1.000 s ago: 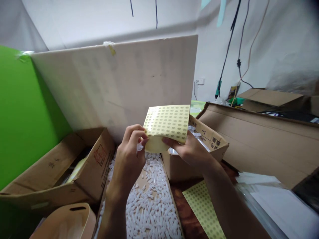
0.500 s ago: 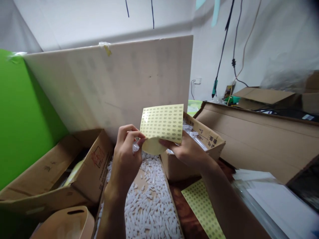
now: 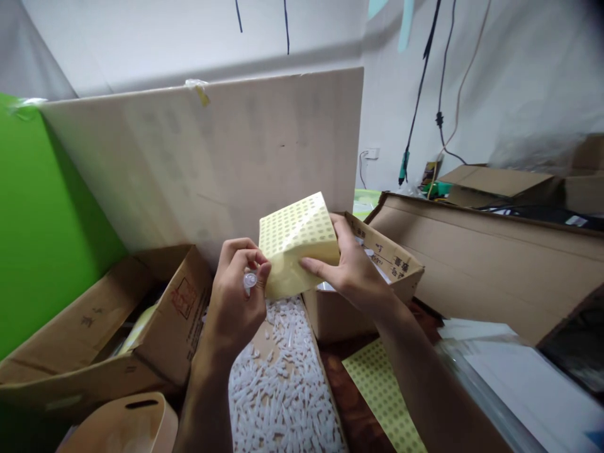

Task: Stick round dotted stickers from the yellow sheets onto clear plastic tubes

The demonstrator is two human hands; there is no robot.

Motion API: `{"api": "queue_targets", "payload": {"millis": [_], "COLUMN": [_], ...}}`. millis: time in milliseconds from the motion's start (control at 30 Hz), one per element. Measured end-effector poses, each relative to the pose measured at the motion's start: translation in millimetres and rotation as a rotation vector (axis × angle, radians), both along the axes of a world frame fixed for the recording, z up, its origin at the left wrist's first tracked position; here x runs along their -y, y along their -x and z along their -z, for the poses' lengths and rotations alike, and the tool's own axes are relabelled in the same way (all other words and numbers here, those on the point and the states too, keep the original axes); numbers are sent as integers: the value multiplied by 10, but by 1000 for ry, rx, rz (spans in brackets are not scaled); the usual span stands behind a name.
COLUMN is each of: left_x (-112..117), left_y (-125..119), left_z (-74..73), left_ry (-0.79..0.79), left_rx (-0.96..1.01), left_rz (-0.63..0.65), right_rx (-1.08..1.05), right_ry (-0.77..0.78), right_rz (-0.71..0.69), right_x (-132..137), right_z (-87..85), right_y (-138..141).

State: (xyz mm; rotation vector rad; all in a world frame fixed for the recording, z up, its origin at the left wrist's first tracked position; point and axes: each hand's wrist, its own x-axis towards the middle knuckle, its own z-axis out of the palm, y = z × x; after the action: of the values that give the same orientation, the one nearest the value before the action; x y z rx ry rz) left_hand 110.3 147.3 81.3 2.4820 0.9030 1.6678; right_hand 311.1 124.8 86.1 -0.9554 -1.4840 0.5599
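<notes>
A yellow sheet of small printed oval stickers is bent over above the box, its plain backing facing me along the lower part. My right hand grips its right side, thumb on the backing and fingers behind. My left hand is closed around a small clear plastic tube, whose round end shows between the fingers. The left thumb and index finger are pinched close to the sheet's left edge; whether a sticker is between them I cannot tell. Below lie many small white plastic pieces in a shallow cardboard tray.
Behind my right hand stands a cardboard box with clear plastic parts. Another sticker sheet lies under my right forearm. At left are an open carton and a tan plastic basket. A pale board rises behind.
The sheet has tilted and now shows more of its backing. My right fingers have slid up its right edge. The left hand has drawn slightly left, turning the tube's end towards me.
</notes>
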Motion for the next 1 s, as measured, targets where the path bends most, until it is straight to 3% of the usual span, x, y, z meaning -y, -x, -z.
{"api": "queue_targets", "payload": {"millis": [167,267,433,600,700,767,900,1000], "left_x": [59,89,64,44,63,75,93,105], "left_y": [-24,-39,-67,-109,-126,-126,-100,-90], "left_z": [-26,-41,-17,10,9,-8,-92,-157], "left_ry": [104,120,89,76,145,275,631,784], "left_rx": [63,72,50,23,95,296,965,1292], "left_rz": [38,58,98,117,161,264,739,999], "right_rx": [176,313,352,324,308,281,243,264], "right_ry": [-180,-249,-317,-331,-324,-315,-287,-292], "right_rz": [153,84,-14,36,43,36,-54,-165], "right_x": [30,55,85,89,88,92,115,136], "right_z": [-14,-29,-29,-24,-35,-45,-53,-37], "right_y": [-5,19,117,172,168,161,172,212]}}
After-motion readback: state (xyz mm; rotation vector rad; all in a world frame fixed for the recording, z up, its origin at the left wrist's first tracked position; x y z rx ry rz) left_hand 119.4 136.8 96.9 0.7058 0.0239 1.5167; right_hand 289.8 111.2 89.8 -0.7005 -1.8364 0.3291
